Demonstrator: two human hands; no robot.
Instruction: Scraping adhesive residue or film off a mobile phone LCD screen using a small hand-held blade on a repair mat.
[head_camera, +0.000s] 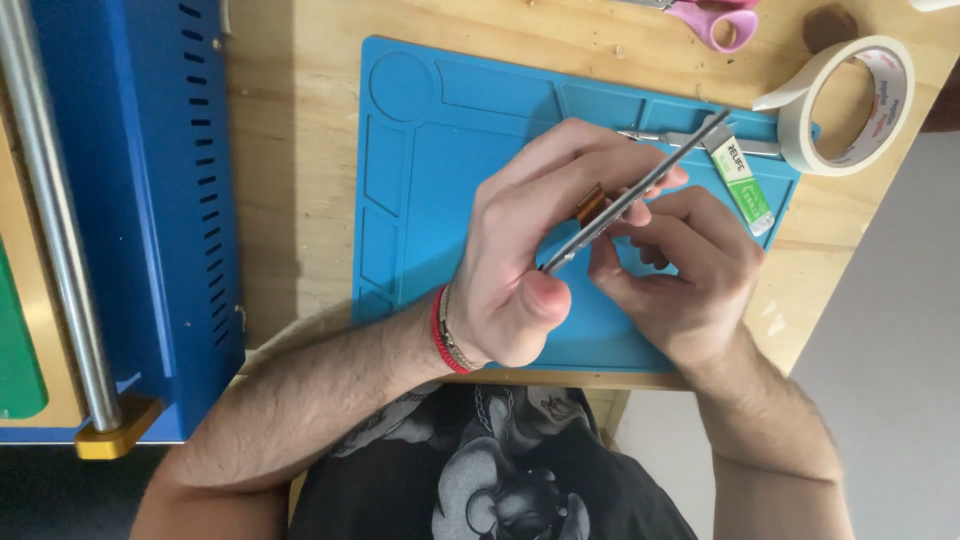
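Note:
My left hand (530, 250) grips a pair of long metal tweezers (650, 180) that slant up to the right over the blue work mat (420, 200). My right hand (690, 270) is curled just beside it, fingertips pinching a small part against the tweezers. A small amber-coloured piece (592, 203) peeks out between the fingers; what the right fingers hold is mostly hidden. A red band and a bracelet sit on my left wrist.
A roll of white tape (850, 100) lies at the mat's right corner, beside a small green-and-white tube (742, 182) and a metal tool (650, 136). Pink-handled scissors (715, 18) lie at the top. A blue machine (140, 200) with a steel bar stands at the left.

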